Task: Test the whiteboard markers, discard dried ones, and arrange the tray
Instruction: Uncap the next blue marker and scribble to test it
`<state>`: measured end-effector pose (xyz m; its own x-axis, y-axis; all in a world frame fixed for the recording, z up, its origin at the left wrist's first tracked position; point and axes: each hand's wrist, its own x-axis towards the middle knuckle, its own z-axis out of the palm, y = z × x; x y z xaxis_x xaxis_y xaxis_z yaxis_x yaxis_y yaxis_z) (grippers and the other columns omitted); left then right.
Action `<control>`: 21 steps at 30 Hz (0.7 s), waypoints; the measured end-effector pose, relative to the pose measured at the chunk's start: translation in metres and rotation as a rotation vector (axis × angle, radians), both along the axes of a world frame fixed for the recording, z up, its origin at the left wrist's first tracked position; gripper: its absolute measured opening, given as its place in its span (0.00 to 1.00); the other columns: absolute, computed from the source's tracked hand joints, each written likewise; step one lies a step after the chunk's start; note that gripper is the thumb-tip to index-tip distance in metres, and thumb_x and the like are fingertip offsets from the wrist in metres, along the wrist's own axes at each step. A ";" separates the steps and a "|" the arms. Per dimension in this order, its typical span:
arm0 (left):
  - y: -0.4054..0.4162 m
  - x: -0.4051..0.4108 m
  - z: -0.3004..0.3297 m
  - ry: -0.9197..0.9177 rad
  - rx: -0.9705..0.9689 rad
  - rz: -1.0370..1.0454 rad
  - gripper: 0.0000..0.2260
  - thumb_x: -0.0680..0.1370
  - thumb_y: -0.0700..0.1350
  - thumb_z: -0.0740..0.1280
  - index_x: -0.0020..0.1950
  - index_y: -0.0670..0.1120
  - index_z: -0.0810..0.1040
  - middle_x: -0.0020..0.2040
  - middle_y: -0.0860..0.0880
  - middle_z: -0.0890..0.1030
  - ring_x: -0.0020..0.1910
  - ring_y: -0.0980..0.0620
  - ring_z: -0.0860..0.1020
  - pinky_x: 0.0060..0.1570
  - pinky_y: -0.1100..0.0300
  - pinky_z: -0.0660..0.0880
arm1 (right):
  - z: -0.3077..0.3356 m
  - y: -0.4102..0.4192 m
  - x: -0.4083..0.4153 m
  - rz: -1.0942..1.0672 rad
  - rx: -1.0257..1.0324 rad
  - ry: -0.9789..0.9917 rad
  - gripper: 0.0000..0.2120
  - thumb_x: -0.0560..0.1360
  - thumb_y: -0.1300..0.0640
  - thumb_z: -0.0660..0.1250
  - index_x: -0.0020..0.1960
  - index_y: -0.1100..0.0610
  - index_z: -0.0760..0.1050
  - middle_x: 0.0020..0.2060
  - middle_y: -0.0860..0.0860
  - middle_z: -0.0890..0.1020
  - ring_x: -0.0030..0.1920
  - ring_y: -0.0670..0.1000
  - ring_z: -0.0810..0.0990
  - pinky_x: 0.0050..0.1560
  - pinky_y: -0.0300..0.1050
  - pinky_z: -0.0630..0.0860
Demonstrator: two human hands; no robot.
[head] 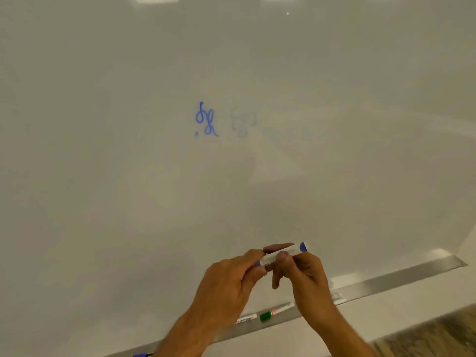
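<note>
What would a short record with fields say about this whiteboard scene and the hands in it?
held item: white-barrelled marker with blue end
left hand: grips the marker's left part
right hand: pinches the marker's middle
cap: cannot tell if on or off
board marks: bold blue scribble; faint grey scribble to its right
metal tray: holds green-capped marker, white red-printed marker, blue object at bottom edge
</note>
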<state>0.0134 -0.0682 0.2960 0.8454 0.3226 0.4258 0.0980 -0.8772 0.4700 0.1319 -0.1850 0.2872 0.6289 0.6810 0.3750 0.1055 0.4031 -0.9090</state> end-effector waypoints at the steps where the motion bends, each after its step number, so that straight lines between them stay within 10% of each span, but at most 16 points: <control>1: 0.002 -0.001 0.005 -0.007 -0.013 0.001 0.21 0.78 0.66 0.50 0.66 0.63 0.71 0.33 0.66 0.72 0.37 0.64 0.76 0.37 0.74 0.68 | 0.004 0.000 -0.001 0.004 0.017 -0.009 0.23 0.71 0.33 0.67 0.50 0.50 0.85 0.38 0.59 0.85 0.33 0.58 0.79 0.33 0.48 0.79; 8: 0.043 -0.021 0.064 -0.075 0.131 0.127 0.21 0.73 0.73 0.56 0.63 0.68 0.66 0.36 0.60 0.71 0.37 0.60 0.73 0.36 0.71 0.69 | 0.054 0.006 -0.006 -0.120 0.212 -0.006 0.18 0.70 0.36 0.69 0.48 0.49 0.82 0.37 0.58 0.84 0.36 0.58 0.83 0.32 0.49 0.82; 14: 0.103 -0.039 0.131 -0.460 0.533 0.330 0.20 0.76 0.34 0.59 0.65 0.46 0.78 0.68 0.50 0.75 0.41 0.56 0.79 0.36 0.59 0.77 | 0.104 0.035 0.009 -0.349 0.315 -0.186 0.06 0.70 0.56 0.75 0.41 0.45 0.81 0.36 0.52 0.83 0.34 0.56 0.82 0.33 0.45 0.80; 21: 0.159 -0.029 0.179 -0.460 0.891 0.525 0.31 0.73 0.25 0.59 0.75 0.42 0.66 0.77 0.38 0.62 0.76 0.38 0.59 0.71 0.36 0.58 | 0.142 0.078 0.012 -0.490 0.369 -0.433 0.06 0.72 0.58 0.73 0.48 0.54 0.82 0.41 0.44 0.84 0.43 0.46 0.83 0.40 0.39 0.78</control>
